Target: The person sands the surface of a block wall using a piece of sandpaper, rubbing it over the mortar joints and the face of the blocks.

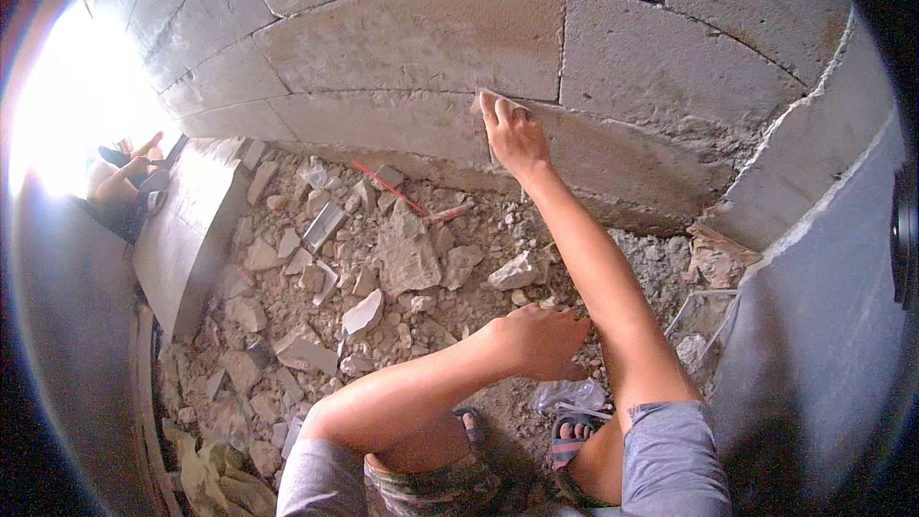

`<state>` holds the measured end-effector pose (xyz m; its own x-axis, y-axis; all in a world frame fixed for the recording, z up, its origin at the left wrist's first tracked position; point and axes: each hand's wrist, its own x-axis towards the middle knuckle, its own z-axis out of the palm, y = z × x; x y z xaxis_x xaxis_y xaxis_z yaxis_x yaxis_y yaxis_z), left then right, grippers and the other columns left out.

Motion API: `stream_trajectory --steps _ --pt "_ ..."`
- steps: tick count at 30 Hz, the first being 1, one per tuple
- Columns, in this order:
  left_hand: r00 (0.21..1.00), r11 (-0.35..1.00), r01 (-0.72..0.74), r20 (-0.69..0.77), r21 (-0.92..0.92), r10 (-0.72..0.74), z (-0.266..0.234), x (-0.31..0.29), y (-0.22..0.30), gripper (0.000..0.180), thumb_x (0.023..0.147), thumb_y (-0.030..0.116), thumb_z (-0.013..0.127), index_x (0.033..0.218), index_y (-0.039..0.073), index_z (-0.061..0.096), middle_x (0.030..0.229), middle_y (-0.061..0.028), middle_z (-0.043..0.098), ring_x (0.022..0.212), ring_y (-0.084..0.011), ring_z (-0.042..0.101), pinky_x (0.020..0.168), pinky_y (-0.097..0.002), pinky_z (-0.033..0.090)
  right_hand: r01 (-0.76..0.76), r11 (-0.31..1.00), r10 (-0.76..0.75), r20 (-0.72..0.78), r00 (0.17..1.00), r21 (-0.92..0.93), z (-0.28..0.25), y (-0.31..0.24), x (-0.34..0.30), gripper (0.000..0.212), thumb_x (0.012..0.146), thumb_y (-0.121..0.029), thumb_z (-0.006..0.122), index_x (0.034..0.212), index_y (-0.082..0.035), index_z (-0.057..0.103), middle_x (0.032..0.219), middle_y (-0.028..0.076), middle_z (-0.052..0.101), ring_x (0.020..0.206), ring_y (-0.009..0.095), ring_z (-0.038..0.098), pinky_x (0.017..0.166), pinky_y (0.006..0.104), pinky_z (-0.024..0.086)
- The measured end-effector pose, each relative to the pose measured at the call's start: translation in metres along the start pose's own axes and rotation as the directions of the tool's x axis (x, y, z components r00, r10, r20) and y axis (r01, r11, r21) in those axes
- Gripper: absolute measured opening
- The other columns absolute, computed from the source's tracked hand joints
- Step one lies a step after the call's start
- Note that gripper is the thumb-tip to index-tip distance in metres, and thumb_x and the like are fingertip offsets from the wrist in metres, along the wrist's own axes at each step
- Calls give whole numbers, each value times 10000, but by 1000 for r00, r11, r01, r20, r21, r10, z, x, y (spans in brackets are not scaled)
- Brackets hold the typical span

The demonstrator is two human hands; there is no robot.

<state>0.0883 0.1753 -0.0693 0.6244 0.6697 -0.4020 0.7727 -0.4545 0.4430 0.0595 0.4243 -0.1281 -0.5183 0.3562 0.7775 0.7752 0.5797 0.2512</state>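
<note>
My right hand point(518, 139) is stretched out to the grey block wall point(412, 38), its fingers closed on a thin flat pale piece point(495, 99). The piece lies against the wall at a horizontal joint, left of a vertical joint; most of it is covered by my fingers, so its kind is unclear. My left hand point(544, 340) is lower down, beside my right forearm, over the rubble. Its fingers are curled in, partly hidden behind that forearm, and I cannot make out what they hold, if anything.
Broken stone and rubble point(407, 249) cover the ground, with a red stick point(388, 187) on top. A large grey slab point(187, 239) leans at the left, near another person point(129, 177). A clear plastic bag point(570, 394) lies by my sandalled foot. A smooth grey panel point(814, 325) bounds the right.
</note>
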Motion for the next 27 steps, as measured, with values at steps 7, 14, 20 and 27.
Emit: stream_trajectory --steps 7,14,20,27 --pt "984 998 64 166 -17 -60 -17 -7 5 638 823 432 604 1211 -42 425 1198 -255 520 1141 -397 498 967 -471 417 9 1000 -12 91 996 28 1 -10 -1 485 833 -115 524 1308 -63 447 965 99 534 739 226 627 595 325 560" --pt "994 999 42 103 -22 -39 -13 -6 4 635 823 465 594 1184 -34 440 1192 -256 520 1131 -408 501 950 -480 426 -11 1000 8 163 987 15 7 -2 -11 461 820 -113 534 1278 -78 493 979 110 547 780 238 629 620 309 554" --pt "995 998 38 96 -49 -33 -19 -11 7 621 821 466 593 1176 -26 457 1198 -264 512 1126 -412 504 961 -483 418 -115 980 124 -44 991 165 -24 15 24 505 825 -96 523 1323 -85 438 970 106 538 844 217 607 612 286 557" --pt "995 997 46 93 -55 -40 -13 -9 5 606 816 461 599 1179 -8 472 1215 -265 505 1140 -418 494 969 -482 411 21 998 -14 117 993 -56 1 2 -8 498 813 -143 546 1294 -53 454 933 84 525 715 209 613 598 267 552"
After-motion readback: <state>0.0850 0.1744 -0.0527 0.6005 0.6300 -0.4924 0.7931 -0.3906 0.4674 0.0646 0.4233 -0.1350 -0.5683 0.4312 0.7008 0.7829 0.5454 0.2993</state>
